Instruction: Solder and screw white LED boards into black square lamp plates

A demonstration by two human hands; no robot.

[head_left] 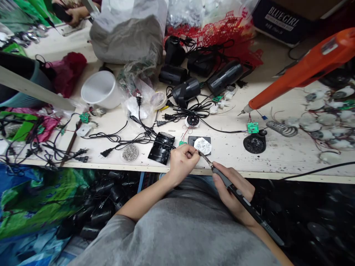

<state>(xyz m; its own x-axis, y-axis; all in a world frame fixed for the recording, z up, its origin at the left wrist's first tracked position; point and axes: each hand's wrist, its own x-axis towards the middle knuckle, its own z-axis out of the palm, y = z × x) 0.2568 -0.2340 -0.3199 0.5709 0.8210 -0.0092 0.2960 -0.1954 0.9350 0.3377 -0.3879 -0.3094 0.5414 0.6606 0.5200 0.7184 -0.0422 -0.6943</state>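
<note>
My left hand (182, 159) is closed in a pinch at the table's front edge, fingertips by a thin wire I can barely make out. My right hand (231, 186) grips a dark soldering iron (241, 201) like a pen, its tip reaching up to the left fingertips. Just beyond the tip lies a white round LED board (203, 145) on a black square base (208, 140). A small green circuit board (182, 143) and a black housing part (161, 147) sit right beside my left hand.
An orange tool (302, 72) hangs over the right side. A coiled metal iron stand (283, 128), a black round speaker-like part (254, 143), black lamp housings (185, 90), tangled power cords (122, 138), a white cup (100, 88) and a wire-wool pad (130, 152) crowd the table. Another person's hand (73, 14) shows at the far left.
</note>
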